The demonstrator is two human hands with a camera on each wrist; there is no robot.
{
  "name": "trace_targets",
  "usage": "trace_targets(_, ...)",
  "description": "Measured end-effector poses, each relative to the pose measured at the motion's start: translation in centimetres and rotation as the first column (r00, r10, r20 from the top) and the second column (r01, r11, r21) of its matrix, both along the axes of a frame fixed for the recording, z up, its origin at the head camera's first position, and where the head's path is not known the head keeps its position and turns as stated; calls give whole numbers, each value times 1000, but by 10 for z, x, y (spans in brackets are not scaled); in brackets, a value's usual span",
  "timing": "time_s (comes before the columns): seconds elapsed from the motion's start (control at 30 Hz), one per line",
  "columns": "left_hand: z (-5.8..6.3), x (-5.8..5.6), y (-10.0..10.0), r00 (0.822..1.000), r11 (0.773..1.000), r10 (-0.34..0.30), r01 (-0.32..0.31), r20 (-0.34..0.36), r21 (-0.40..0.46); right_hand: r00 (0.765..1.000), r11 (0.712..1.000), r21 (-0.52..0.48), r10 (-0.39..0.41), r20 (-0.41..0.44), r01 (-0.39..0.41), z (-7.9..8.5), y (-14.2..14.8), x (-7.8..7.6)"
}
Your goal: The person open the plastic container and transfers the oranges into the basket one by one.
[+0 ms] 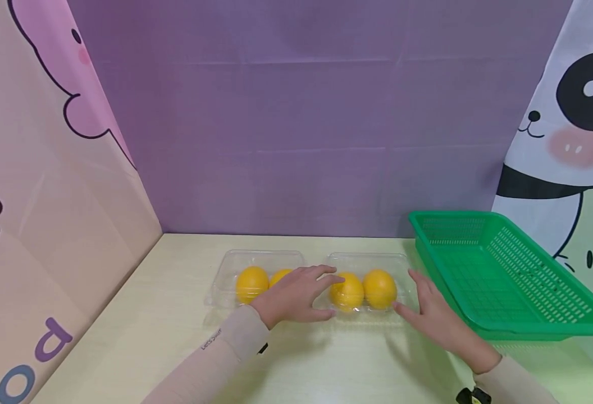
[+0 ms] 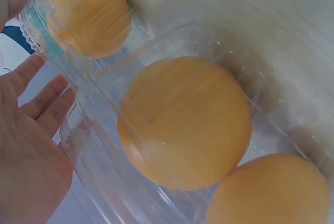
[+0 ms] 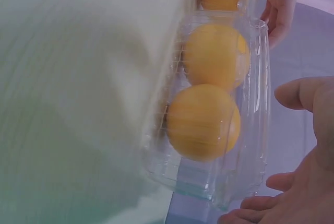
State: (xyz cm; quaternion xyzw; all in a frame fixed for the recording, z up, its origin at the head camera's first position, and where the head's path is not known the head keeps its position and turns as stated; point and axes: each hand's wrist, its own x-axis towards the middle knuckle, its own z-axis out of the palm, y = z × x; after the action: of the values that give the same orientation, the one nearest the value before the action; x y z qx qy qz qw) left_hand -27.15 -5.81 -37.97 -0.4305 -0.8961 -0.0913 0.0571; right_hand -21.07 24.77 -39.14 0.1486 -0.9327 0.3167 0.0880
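Tabletop [image 1: 372, 367]: carries everything. Green basket [image 1: 569, 327] at right; both boxes sit outside it. Left box [image 1: 271, 258] and right box [image 1: 369, 260] side by side; lids look closed, though clear plastic makes that uncertain. Left hand [image 1: 296, 293] and right hand [image 1: 440, 318] flank the right box, fingers spread, gripping nothing. Oranges [image 1: 379, 289]: two per box. Filling seems done; taking hold of the right box seems left.

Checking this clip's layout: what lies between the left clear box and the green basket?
In the head view, the right clear box, holding two oranges, lies between them, with the left hand and right hand near its ends.
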Motion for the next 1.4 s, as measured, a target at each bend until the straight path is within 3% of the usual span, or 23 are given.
trace_targets(0.23,1,2,2,1000,1000,9,-9,19,-6,998,999,-12,-37,52,38,-9,1,3)
trace_targets(0.97,-1,2,4,1000,1000,15,-16,19,11,995,994,-61,-88,45,90,-25,7,5)
trace_targets(1.17,-2,2,5,1000,1000,15,-15,23,12,987,981,-157,-89,134,110,-28,9,5)
trace_targets(1.4,-2,2,5,1000,1000,11,-12,29,19,967,967,-200,-113,229,160,-31,11,3)
